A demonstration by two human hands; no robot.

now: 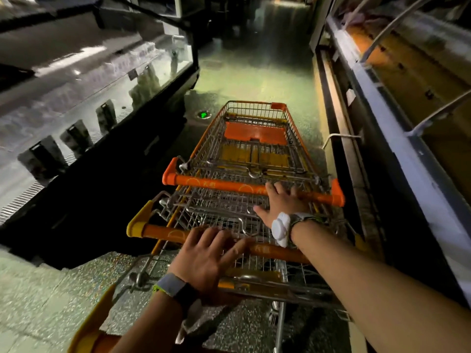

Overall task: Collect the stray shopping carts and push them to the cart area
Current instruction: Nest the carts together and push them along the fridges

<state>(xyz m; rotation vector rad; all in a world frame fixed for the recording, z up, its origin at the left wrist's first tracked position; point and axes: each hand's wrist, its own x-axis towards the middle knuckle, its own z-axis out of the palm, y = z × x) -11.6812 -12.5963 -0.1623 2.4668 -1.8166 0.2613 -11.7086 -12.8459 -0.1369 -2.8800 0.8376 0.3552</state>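
Observation:
Two wire shopping carts are nested in the aisle ahead of me. The front cart (254,138) has an orange handle (216,185) and an orange flap in its basket. The rear cart's orange handle (163,231) has yellow end caps. My left hand (206,258) lies flat on the rear handle, fingers spread and not wrapped around it. My right hand (280,201) reaches forward, its fingers laid over the right part of the front handle, thumb apart. Both wrists wear bands. A further yellow and orange cart part (89,324) shows at the bottom left.
A dark glass-fronted display case (96,103) lines the left side, close to the carts. A long open freezer case (397,128) runs along the right. The speckled floor (254,72) leads straight on between them, with a green floor light (203,114) near the front cart.

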